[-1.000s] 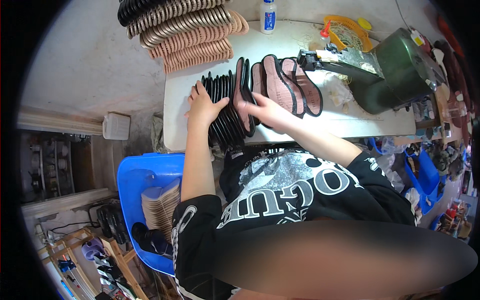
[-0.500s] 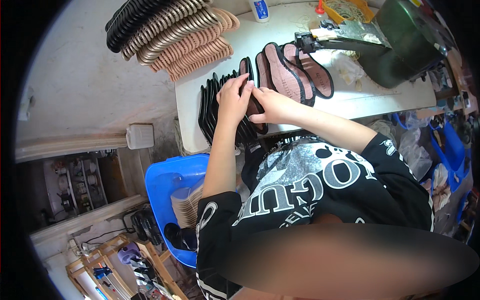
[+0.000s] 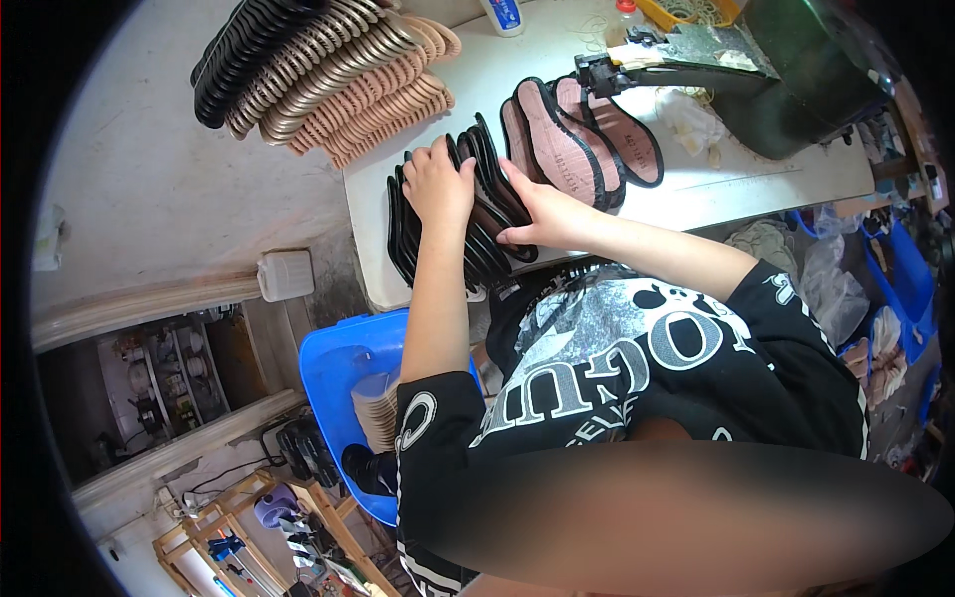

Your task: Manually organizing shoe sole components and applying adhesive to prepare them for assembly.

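A row of black-edged insoles stands on edge, packed side by side near the front left of the white table. My left hand lies over the row's top, fingers bent down among the insoles, thumb pointing right. At the right end, my right hand holds the last insoles, one finger at their upper part and the thumb lower down. Parts of its other fingers are hidden. Just right of that hand, several pink insoles with black edging lie overlapping with their pink faces up.
Stacked black, gold and beige strap-like pieces rise at the far left. A dark green machine with a black arm occupies the far right, near a white bottle. Below the table's left end stands a blue bin holding beige pieces.
My left hand has moved left and slightly down along the row, away from my right hand. The insoles between them now lean apart. My right hand has shifted slightly right.
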`<state>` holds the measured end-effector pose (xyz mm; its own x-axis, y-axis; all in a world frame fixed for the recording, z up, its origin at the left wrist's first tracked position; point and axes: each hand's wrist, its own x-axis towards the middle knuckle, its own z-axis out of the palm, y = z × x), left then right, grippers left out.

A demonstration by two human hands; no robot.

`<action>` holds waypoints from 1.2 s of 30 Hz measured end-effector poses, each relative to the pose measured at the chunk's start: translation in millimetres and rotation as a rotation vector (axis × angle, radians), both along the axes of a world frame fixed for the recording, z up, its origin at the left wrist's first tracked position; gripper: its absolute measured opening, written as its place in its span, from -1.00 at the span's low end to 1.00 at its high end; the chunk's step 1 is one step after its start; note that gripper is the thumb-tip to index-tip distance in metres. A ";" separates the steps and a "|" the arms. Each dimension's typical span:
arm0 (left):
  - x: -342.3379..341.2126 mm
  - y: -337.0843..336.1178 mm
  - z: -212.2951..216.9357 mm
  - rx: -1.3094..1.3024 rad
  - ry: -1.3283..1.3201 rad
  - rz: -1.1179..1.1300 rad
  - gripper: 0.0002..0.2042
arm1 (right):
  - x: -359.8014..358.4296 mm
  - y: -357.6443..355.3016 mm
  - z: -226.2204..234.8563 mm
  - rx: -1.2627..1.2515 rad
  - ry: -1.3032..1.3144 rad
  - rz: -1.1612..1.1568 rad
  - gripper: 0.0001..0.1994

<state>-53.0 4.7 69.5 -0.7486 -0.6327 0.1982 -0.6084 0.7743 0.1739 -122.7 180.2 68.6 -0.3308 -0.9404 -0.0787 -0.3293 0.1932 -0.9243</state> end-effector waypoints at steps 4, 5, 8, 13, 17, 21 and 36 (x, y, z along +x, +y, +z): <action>0.8 -0.8 -4.5 -0.030 -0.100 0.029 -0.55 | -0.6 -1.6 -1.4 0.003 0.128 0.000 -0.08; -0.1 -0.8 -4.6 -0.053 0.027 -0.079 -0.57 | 1.5 -2.8 -2.4 0.015 0.145 -0.018 -0.09; -5.0 -0.4 -2.3 0.167 0.332 -0.510 -0.62 | 3.6 -4.3 -2.6 0.030 0.174 0.013 -0.26; -7.2 8.0 2.9 0.247 -0.112 -0.596 -0.74 | -13.9 18.2 9.1 0.097 0.179 0.075 -0.51; -10.6 9.1 13.2 0.211 -0.224 -0.578 -0.74 | -45.8 57.7 10.4 -0.210 0.653 -0.407 -0.54; -23.0 8.6 20.3 0.323 -0.331 -0.630 -0.54 | -50.1 70.7 -4.2 0.175 0.410 -0.501 -0.23; -30.7 18.0 39.3 0.383 -0.247 -0.427 -0.20 | -54.8 11.4 -34.3 -0.108 -0.708 -0.327 -0.55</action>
